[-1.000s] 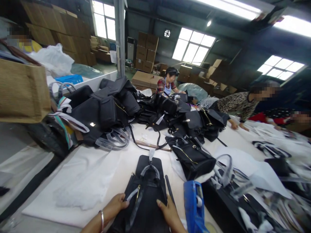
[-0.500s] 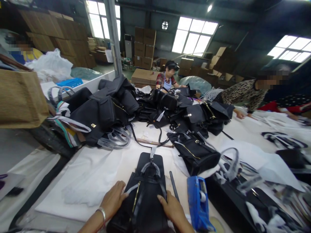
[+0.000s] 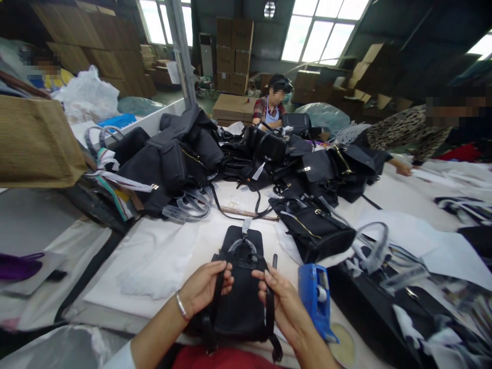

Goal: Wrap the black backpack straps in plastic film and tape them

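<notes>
A small black backpack (image 3: pixel 241 302) lies flat on the white table (image 3: pixel 154 256) right in front of me, its top handle pointing away. My left hand (image 3: pixel 203 288) pinches the backpack's left shoulder strap, fingers curled round it. At the right side, my right hand (image 3: pixel 282 302) grips the other strap (image 3: pixel 269 307) with fingers closed. A bracelet sits on my left wrist.
A blue tape dispenser (image 3: pixel 315 297) stands just right of my right hand. Another black bag (image 3: pixel 313 230) lies beyond it, with a heap of black bags (image 3: pixel 230 154) further back. Three other people work at the table's far and right sides. A woven bag (image 3: pixel 36 143) is at left.
Both hands moved from lying flat on the backpack to gripping its two straps. The view tipped down and nearer the bag.
</notes>
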Motion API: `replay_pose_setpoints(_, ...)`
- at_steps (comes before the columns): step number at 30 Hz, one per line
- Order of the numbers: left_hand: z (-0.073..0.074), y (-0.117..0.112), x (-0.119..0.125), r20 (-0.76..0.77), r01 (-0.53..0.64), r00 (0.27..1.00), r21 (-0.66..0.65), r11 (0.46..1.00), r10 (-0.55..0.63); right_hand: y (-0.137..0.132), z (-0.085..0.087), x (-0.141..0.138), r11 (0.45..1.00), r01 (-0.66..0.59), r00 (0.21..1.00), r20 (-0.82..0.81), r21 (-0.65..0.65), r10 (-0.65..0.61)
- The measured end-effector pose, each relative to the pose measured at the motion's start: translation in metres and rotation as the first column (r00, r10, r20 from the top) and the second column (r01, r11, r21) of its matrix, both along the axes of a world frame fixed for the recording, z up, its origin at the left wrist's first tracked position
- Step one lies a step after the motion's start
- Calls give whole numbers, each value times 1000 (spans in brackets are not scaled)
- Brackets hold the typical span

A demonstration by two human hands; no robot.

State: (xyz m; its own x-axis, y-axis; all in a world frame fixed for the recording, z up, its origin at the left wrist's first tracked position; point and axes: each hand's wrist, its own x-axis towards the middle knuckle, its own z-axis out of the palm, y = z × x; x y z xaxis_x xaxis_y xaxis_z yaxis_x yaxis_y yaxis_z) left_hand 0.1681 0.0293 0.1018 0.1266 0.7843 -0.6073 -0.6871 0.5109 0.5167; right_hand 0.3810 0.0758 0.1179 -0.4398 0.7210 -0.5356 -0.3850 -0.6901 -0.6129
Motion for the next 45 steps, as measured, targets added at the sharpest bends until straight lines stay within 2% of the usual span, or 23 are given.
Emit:
replay_pose_setpoints(2, 5, 8, 6, 32, -40, 999, -36, 999, 42, -11, -2, -6, 995, -46, 998, -41, -93, 42)
replay_pose_setpoints(3, 8, 12, 11, 47, -58, 997, -38, 998, 59, -17, -2, -10, 991, -103, 994, -49, -86, 99)
replay_pose_setpoints(5, 15, 22, 23, 68, -103, 992, -4, 995, 103, -26, 1, -19, 971, -236, 972, -10, 43, 236)
replay_pose_setpoints(8, 23, 40, 36, 60, -175, 984, 97, 980, 170, -31, 5, -34, 871, -374, 926, 180, 319, 332)
replay_pose_setpoints(10, 24, 49, 37, 27, -189, 982, 147, 971, 187, -31, 6, -38, 817, -427, 902, 252, 388, 352)
replay_pose_setpoints(11, 23, 51, 35, 2, -190, 981, 162, 968, 192, -30, 8, -39, 818, -440, 896, 244, 370, 372)
replay_pose_setpoints(13, 18, 49, 30, -60, -210, 973, 176, 962, 223, -27, 12, -37, 884, -398, 917, 122, 243, 380)
replay_pose_setpoints(14, 16, 45, 29, -91, -235, 963, 171, 957, 253, -24, 16, -36, 929, -339, 940, 26, 150, 339)
replay_pose_setpoints(15, 15, 39, 29, -110, -257, 955, 161, 953, 276, -20, 20, -36, 964, -262, 962, -65, 54, 265)
replay_pose_setpoints(17, 16, 22, 37, -77, -261, 959, 140, 955, 273, -8, 29, -41, 989, -110, 975, -202, -96, 89)
replay_pose_setpoints(19, 24, 3, 52, 58, -153, 988, 144, 978, 146, 9, 35, -51, 989, -12, 963, -267, -148, -29)
replay_pose_setpoints(22, 37, -29, 72, 229, 141, 955, 206, 968, -187, 49, 30, -65, 989, 117, 955, -262, -90, -137)
replay_pose_setpoints(24, 41, -47, 74, 198, 286, 920, 251, 925, -338, 78, 19, -66, 979, 201, 955, -216, -33, -204)
replay_pose_setpoints(25, 41, -55, 71, 160, 325, 914, 254, 911, -372, 90, 13, -64, 974, 223, 955, -196, -23, -223)
replay_pose_setpoints(27, 40, -65, 59, 97, 351, 920, 231, 908, -380, 101, 1, -59, 971, 239, 957, -166, -25, -239)
replay_pose_setpoints(29, 40, -66, 45, 68, 312, 942, 189, 931, -329, 88, -6, -57, 982, 186, 969, -160, -33, -189)
replay_pose_setpoints(32, 42, -53, 34, 48, 220, 972, 148, 964, -229, 37, -4, -60, 998, -65, 972, -229, -17, 59)
replay_pose_setpoints(34, 41, -40, 36, 46, 190, 979, 135, 973, -197, 3, 2, -62, 972, -229, 939, -252, 49, 234)
replay_pose_setpoints(35, 38, -34, 40, 45, 190, 979, 135, 973, -197, -8, 4, -61, 963, -257, 939, -217, 81, 268)
replay_pose_setpoints(37, 30, -30, 51, 24, 224, 973, 131, 966, -229, -12, 7, -56, 963, -238, 957, -139, 127, 255)
replay_pose_setpoints(39, 21, -33, 59, -64, 295, 955, 117, 948, -289, 5, 1, -45, 980, -147, 983, -90, 133, 160)
replay_pose_setpoints(42, 13, -46, 56, -229, 401, 898, 72, 913, -376, 38, -20, -32, 998, 9, 998, -61, 66, -5)
replay_pose_setpoints(45, 10, -51, 38, -151, 376, 917, 21, 927, -368, 38, -45, -36, 999, 51, 998, -28, -5, -51)
